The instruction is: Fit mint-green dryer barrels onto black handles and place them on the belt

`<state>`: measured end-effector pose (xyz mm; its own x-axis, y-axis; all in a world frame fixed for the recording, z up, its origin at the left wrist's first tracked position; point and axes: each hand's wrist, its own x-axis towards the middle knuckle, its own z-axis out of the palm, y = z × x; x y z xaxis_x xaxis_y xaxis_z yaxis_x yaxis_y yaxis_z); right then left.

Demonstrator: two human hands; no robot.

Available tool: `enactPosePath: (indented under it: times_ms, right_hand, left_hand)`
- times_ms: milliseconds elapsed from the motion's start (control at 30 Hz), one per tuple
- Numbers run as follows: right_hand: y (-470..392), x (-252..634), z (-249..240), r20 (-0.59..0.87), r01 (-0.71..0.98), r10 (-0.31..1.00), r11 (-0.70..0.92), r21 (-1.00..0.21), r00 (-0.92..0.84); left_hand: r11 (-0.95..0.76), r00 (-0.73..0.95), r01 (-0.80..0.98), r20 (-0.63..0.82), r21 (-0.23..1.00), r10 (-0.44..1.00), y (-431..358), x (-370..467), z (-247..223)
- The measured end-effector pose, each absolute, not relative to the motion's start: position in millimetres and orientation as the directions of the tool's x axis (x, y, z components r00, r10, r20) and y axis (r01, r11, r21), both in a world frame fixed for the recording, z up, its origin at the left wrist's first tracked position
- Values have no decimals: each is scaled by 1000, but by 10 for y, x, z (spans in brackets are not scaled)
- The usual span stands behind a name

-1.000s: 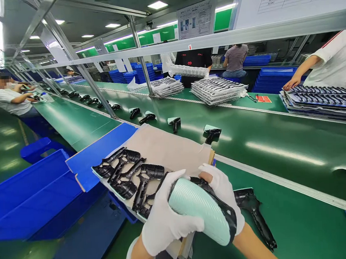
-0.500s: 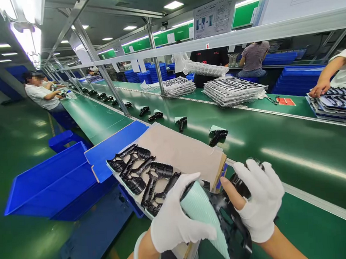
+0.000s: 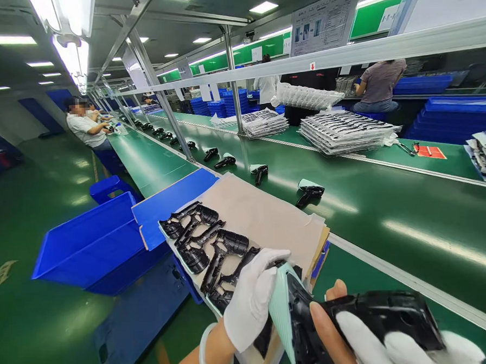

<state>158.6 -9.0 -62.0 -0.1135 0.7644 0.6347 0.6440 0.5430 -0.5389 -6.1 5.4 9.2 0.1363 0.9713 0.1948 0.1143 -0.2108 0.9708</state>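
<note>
My left hand (image 3: 249,301), in a white glove, grips the mint-green ribbed side of a hair dryer housing (image 3: 281,317). Its thumb side lies along the top edge of that part. My right hand (image 3: 368,344), gloved with bare thumb and fingertip showing, is closed around the black handle-shaped part (image 3: 390,311) at lower right. Whether this handle and the mint-sided body are one piece or two, I cannot tell. Left of my hands, several black half shells (image 3: 220,254) lie on a paper-covered stack (image 3: 264,202). The lower end of the housing is cut off by the frame.
Several black and mint dryers (image 3: 311,192) lie along the green conveyor (image 3: 348,171) beyond the stack. A blue bin (image 3: 87,239) stands at left. A metal rail (image 3: 278,70) crosses above. Across the line are wrapped stacks (image 3: 346,130); a co-worker (image 3: 87,127) sits far left.
My right hand has moved down and turned, bringing the black handle out to the right. The housing in my left hand has tilted more upright. The view has swung slightly left.
</note>
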Motion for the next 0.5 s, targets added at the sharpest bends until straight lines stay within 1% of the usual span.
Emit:
enactPosePath:
  times_ms: [67,133,167,200,233,300,333,367,433,500]
  right_hand:
    - [-61,1670,-449,688,641,703,614,-459,-180]
    - [82,1842,-269,763,658,561,711,-247,-320]
    - [188,1935,-212,764,705,554,683,-190,-331]
    - [314,2025,-190,748,744,591,637,-203,-303]
    - [455,2113,-208,705,785,668,560,-266,-238]
    - [777,2316,-337,551,816,832,364,-450,-67]
    - [953,2453,-428,473,823,881,254,-508,21]
    - [1134,2623,-523,404,829,908,138,-542,113]
    - [1490,3074,-692,272,803,910,-101,-587,313]
    - [1793,3624,-826,121,742,911,-237,-627,394]
  left_hand:
    - [-210,125,124,194,970,973,86,-60,114]
    - [-197,105,162,182,967,978,124,-77,131]
    - [-184,94,189,169,965,981,150,-96,131]
    - [-161,87,214,145,963,986,180,-123,123]
    - [-133,86,234,116,963,990,217,-160,108]
    - [-75,83,250,55,965,995,300,-265,64]
    - [-45,78,258,26,965,997,340,-334,44]
    - [-13,67,275,-5,961,998,373,-415,29]
    - [34,44,358,-53,933,998,400,-604,28]
    - [74,51,498,-114,864,992,354,-811,59]
